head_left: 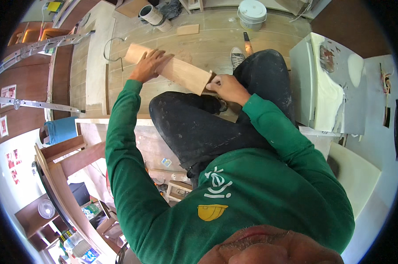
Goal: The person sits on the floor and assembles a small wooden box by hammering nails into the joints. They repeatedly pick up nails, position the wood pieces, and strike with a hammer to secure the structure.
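A pale wooden board (183, 74) slants across the space in front of my knees, its far end to the left and its near end to the right. My left hand (148, 66) lies over the board's far part, fingers curled across its face and edge. At the near end my right hand (229, 88) is closed in a pinch beside the board's corner. A small dark brown piece shows by those fingertips; its kind is too small to make out. Beneath the board are my dark trousers (194, 119), with the knees bent apart.
A handsaw (248, 44) lies beside my shoe (237, 57). Farther off are a wood offcut (188, 30), a lidded white bucket (251, 20) and a dark-mouthed cylinder (151, 16). A thin cable (105, 53) curls left of the board. At right stands a stained grey cabinet (302, 79); metal ladders (44, 46) are left.
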Demonstrator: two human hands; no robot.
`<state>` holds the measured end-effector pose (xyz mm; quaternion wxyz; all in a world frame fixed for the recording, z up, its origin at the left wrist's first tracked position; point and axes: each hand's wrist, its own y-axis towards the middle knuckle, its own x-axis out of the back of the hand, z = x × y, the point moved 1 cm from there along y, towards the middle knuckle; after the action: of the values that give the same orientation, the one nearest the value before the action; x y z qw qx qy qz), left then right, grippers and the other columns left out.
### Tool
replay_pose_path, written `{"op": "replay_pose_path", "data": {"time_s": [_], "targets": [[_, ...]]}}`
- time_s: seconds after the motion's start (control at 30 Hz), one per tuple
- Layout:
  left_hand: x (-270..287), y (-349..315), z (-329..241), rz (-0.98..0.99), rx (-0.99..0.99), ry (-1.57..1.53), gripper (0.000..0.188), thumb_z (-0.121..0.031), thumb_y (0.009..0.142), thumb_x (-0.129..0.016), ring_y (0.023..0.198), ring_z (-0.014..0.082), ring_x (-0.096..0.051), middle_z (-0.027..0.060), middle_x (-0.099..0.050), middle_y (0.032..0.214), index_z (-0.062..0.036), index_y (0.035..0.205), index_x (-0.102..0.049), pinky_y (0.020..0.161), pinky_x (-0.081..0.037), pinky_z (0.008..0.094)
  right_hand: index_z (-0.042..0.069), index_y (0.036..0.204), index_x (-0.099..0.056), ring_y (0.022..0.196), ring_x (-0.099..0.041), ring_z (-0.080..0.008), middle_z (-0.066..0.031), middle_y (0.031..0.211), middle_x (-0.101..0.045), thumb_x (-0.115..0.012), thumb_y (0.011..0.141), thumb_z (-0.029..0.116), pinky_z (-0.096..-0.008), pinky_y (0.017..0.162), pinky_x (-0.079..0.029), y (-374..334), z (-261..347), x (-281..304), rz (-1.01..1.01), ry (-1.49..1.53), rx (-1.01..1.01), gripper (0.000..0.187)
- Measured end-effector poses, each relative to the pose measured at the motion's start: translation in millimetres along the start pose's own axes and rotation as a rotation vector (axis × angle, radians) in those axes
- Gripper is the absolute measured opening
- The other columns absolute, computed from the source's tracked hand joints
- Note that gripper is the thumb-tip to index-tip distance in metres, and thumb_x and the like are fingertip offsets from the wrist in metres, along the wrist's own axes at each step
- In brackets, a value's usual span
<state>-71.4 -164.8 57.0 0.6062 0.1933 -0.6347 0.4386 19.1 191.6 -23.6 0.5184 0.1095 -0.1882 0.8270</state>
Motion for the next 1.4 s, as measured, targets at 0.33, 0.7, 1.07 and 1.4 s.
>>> {"op": "replay_pose_path", "data": {"time_s": [0.33, 0.7, 1.07, 1.4], "targets": [[-44, -14, -50, -0.496, 0.229, -0.030, 0.081, -0.010, 0.095, -0.074, 0.150, 0.0363, -0.052, 0.0193, -0.050, 0.167, -0.0184, 0.170, -0.045, 0.122, -0.046, 0.0522, -0.002, 0.126, -0.080, 0.099, -0.077, -0.0333, -0.0231, 0.111, -0.081, -0.081, 0.097, 0.042, -0.0439, 0.092, -0.058, 38, 18, 7, 0.211, -0.014, 0.087, 0.052], [-56, -52, -215, -0.628, 0.811, -1.743, 0.043, -0.018, 0.109, -0.072, 0.094, 0.0143, -0.074, 0.0095, -0.077, 0.114, 0.0125, 0.141, -0.069, 0.088, -0.062, 0.0271, 0.000, 0.125, -0.080, 0.088, -0.070, -0.0135, -0.0047, 0.100, -0.075, -0.079, 0.103, 0.036, -0.0304, 0.074, -0.060, 51, 8, 8, 0.199, 0.202, -0.104, 0.043], [-40, -30, -243, -0.728, 0.844, -1.513, 0.045, -0.013, 0.104, -0.073, 0.080, 0.0113, -0.073, 0.0070, -0.077, 0.093, 0.0086, 0.143, -0.069, 0.075, -0.059, 0.0276, -0.006, 0.123, -0.079, 0.087, -0.076, -0.0222, -0.0160, 0.106, -0.079, -0.074, 0.104, 0.028, -0.0348, 0.073, -0.066, 45, -5, 11, 0.053, 0.260, -0.032, 0.040], [-41, -24, -219, -0.576, 0.846, -1.341, 0.040, -0.014, 0.100, -0.076, 0.082, 0.0139, -0.073, 0.0091, -0.078, 0.091, 0.0083, 0.134, -0.074, 0.075, -0.058, 0.0297, -0.004, 0.120, -0.080, 0.080, -0.071, -0.0184, -0.0118, 0.098, -0.078, -0.076, 0.104, 0.028, -0.0343, 0.070, -0.057, 47, -13, 9, 0.025, 0.170, -0.040, 0.036]]}}
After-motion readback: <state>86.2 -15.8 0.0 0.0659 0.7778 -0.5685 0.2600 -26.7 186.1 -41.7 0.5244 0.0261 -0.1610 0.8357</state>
